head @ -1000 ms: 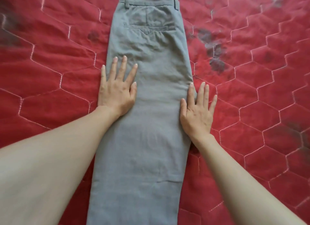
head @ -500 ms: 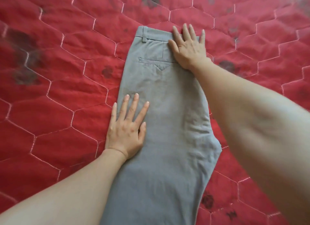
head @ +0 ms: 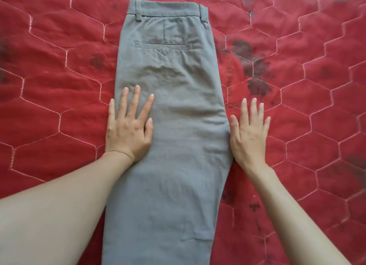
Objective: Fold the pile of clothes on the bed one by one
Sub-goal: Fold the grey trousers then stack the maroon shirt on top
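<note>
**Grey trousers flat on the bed, a hand at each side**

Nearest to us, our two bare forearms reach in from the lower corners, and the leg end of the grey trousers (head: 170, 146) runs out of view at the bottom edge between them. The trousers lie lengthwise down the middle of the red quilt (head: 59, 116), folded in half with one leg on the other.

Farther up, our left hand (head: 128, 130) lies palm down on the left edge of the trousers, fingers straight and spread, the little finger out over the quilt. It grips nothing. Our right hand (head: 249, 134) rests flat on the quilt just beside the right edge of the trousers, fingers straight and close together, the thumb side against the cloth. It holds nothing either.

Beyond the hands the seat is lightly creased. Then comes the back pocket (head: 163, 46), and farthest away the waistband (head: 168, 10) with its belt loops. Dark blotches mark the quilt to the right of the trousers.
</note>
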